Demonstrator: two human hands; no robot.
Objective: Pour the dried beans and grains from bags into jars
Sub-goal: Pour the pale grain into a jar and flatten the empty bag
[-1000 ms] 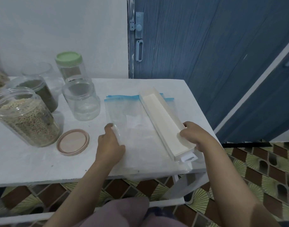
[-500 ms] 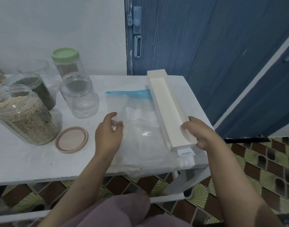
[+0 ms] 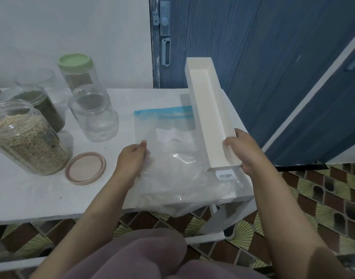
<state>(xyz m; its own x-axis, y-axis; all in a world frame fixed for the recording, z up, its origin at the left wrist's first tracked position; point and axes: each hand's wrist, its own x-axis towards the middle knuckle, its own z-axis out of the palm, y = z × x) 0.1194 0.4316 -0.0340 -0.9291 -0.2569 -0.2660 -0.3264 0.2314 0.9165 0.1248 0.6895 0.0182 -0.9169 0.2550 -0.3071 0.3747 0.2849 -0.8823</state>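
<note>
Head view: the right hand [image 3: 246,153] grips the near end of a long white open box [image 3: 209,115], tilted toward 12 o'clock. The left hand [image 3: 131,160] pinches a clear blue-zip plastic bag [image 3: 168,137] on the white table [image 3: 42,190]. No writing is readable.

Soft, cool, even light fills the scene, slightly dim, and the whole picture looks hazy and low in contrast. The long white open box [image 3: 209,115] casts a faint shadow near the far right corner of the white table [image 3: 31,194]. Wide-angle bending curves the blue door [image 3: 273,57] toward the right edge, and small glints show on the clear plastic bag [image 3: 172,158].
</note>
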